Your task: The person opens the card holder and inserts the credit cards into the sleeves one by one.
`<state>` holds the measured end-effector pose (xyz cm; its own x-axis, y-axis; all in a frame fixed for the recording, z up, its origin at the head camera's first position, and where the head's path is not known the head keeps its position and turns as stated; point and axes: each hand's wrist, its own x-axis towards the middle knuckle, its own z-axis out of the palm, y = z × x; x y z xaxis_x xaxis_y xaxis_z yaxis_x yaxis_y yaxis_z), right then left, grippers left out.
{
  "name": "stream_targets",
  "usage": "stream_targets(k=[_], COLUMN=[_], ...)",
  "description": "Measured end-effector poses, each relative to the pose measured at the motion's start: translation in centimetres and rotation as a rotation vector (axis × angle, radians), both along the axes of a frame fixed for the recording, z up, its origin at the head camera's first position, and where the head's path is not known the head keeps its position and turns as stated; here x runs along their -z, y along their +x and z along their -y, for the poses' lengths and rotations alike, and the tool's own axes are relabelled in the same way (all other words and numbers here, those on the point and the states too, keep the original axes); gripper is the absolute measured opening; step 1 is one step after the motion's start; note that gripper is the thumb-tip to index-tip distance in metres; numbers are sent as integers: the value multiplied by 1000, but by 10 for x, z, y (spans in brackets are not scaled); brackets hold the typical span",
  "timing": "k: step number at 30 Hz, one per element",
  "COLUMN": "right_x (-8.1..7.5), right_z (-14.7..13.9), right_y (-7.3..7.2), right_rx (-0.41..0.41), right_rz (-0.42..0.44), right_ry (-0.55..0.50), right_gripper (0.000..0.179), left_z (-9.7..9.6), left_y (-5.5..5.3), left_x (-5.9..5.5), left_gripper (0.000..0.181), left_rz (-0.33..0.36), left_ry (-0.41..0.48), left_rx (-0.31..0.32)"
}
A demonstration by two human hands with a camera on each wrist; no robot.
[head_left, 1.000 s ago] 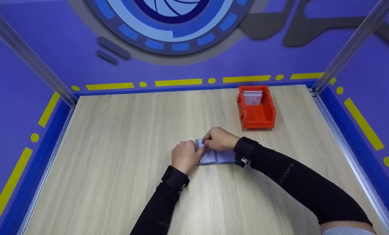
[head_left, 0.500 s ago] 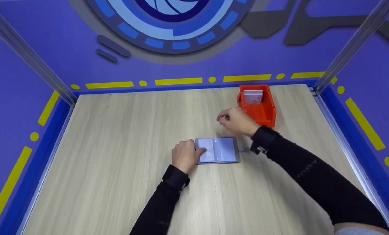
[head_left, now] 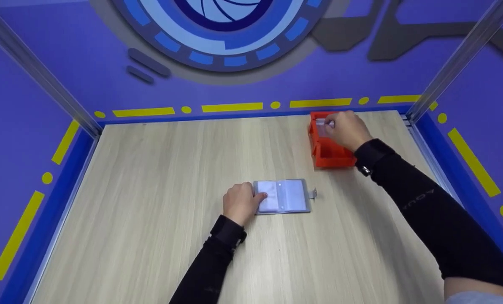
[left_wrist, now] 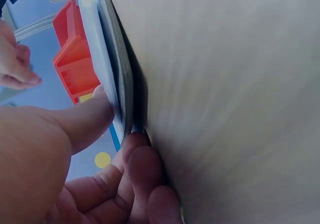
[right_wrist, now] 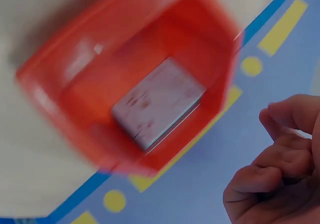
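A small open card album (head_left: 294, 196) with clear sleeve pages lies on the table. My left hand (head_left: 239, 204) grips its left edge; in the left wrist view the thumb (left_wrist: 92, 119) presses the top page while fingers curl under the cover. A pale card or insert appears to sit in the left sleeve. Over the red bin (head_left: 333, 161) is my right hand (head_left: 349, 130), its fingertips near the cards at the back. The right wrist view shows those cards (right_wrist: 159, 103) stacked inside, printed with reddish marks, and nothing between the right hand's loosely bent fingers.
The bin stands at the back right of the wooden table (head_left: 167, 177), near the blue back wall (head_left: 234, 90) with yellow dashes. The album's clasp tab (head_left: 313, 194) sticks out on its right. Metal posts (head_left: 458, 55) stand at the corners.
My right hand has left the album's left page and moved right and away, over the red bin. The left hand has stayed on the album's left edge.
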<state>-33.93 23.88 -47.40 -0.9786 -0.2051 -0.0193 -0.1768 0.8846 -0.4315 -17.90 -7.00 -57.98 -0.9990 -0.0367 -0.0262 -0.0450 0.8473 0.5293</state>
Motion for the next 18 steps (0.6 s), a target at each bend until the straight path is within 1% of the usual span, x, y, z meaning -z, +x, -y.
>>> stream_targets(k=[2,5,9,13,16,18], right_x=[3,10,19,29,39,45], right_z=[-7,-14,-17,-13,-11,-11], right_y=[-7,-16,-26,-34,-38,-40], right_rx=[8,6,-18,-40,-51,-42], right_rz=[13,-9,-68,-100,-153,-188], right_ry=[39,108,197,260,306,333], right_gripper=[27,24,21,21,23,21], left_z=[-1,-2,-2,-2,-2,-2], left_y=[0,-2,-3,-2,-1,0], left_x=[1,1,-1,-1,0,0], left_gripper=[47,47,49,48,47,45], left_rz=[5,10,5,1,1,7], left_ry=[8,15,19,14,2,-4], left_rx=[-2,-1,0,-2,2,4])
